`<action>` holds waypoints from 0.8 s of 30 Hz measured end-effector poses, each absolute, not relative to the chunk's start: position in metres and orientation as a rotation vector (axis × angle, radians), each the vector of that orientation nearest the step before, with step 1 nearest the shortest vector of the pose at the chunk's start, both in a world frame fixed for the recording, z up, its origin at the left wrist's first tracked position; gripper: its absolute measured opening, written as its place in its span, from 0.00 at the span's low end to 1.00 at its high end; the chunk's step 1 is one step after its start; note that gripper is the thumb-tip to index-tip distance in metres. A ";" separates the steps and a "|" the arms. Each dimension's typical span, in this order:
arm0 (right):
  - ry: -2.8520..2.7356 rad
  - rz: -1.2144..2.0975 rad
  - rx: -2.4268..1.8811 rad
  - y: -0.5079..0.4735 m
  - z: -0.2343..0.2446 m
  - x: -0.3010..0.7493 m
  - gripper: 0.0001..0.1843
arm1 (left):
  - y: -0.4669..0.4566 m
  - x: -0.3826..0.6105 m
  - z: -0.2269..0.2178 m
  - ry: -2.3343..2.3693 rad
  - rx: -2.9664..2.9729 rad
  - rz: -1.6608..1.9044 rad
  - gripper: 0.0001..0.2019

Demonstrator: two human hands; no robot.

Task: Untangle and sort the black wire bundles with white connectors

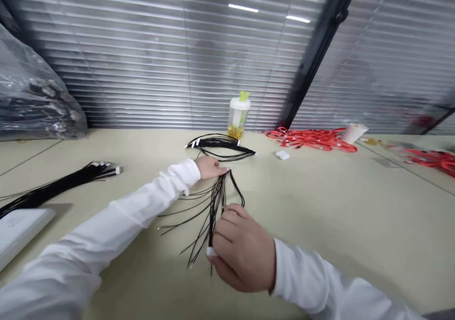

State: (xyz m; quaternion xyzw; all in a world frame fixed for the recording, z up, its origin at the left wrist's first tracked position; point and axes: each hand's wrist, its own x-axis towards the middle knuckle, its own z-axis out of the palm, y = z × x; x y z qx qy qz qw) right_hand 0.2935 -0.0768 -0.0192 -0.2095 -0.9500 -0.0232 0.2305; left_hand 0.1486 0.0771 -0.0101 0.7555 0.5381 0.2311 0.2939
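Note:
My left hand (pixel 210 167) reaches forward over the table and pinches the far end of a black cable harness (pixel 215 196), where a small white connector shows at the fingertips. From there many thin black wires fan out toward me, their loose ends spread to the left. Closer in, my right hand (pixel 243 246) is closed round the near part of the same harness, and a white label or connector (pixel 212 251) pokes out beside its thumb. Beyond my left hand lies another looped black cable bundle (pixel 220 143) with white ends.
Black cables (pixel 71 180) with white connectors and a white box (pixel 23 232) lie left, below a clear plastic bag (pixel 39 97). A lidded bottle (pixel 238 118) stands at the back. Farther right are a small white case (pixel 282 155), red cables (pixel 313 139) and a white cup (pixel 354 133).

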 end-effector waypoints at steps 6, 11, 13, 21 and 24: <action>-2.661 -0.309 -0.487 -0.073 -0.012 0.305 0.11 | 0.103 0.175 -0.024 1.474 2.083 0.338 0.12; -2.519 -0.577 -0.718 -0.081 0.006 0.330 0.19 | 0.100 0.161 -0.017 1.415 1.891 0.449 0.12; -2.483 -0.462 -0.765 -0.085 0.013 0.346 0.20 | 0.093 0.149 -0.008 1.322 1.767 0.584 0.12; -2.042 -0.143 -1.006 -0.088 0.031 0.406 0.23 | 0.039 0.104 0.052 0.910 1.329 1.014 0.12; -1.751 0.476 -0.948 -0.086 0.036 0.415 0.19 | 0.016 0.096 0.072 0.842 1.244 1.126 0.11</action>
